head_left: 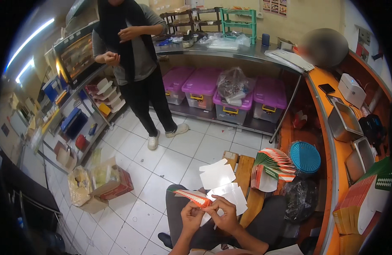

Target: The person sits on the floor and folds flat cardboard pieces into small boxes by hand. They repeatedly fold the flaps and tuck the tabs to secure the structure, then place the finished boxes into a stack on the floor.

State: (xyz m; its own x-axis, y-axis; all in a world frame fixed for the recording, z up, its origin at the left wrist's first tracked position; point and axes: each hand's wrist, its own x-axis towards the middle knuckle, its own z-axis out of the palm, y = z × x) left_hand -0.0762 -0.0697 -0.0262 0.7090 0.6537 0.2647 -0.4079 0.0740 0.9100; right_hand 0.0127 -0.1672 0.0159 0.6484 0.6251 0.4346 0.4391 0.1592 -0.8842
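Observation:
Over my lap, I hold a folding carton (191, 195) in orange, white and green between both hands. My left hand (192, 219) grips its near end with the fingers closed. My right hand (225, 216) pinches the carton's right corner. Just beyond my hands lie flat white carton blanks (217, 174), partly on my lap and against the wooden bench (252, 199). On that bench, to the right, a fanned stack of orange, white and green cartons (274, 163) leans together.
A person (136, 63) stands ahead left. Open cardboard boxes (108, 180) sit on the floor. Right of the bench are a blue-lidded tub (305, 157) and a black plastic bag (294, 202). More cartons (353, 208) stand on the orange counter. Purple-lidded bins (200, 85) line the far shelf.

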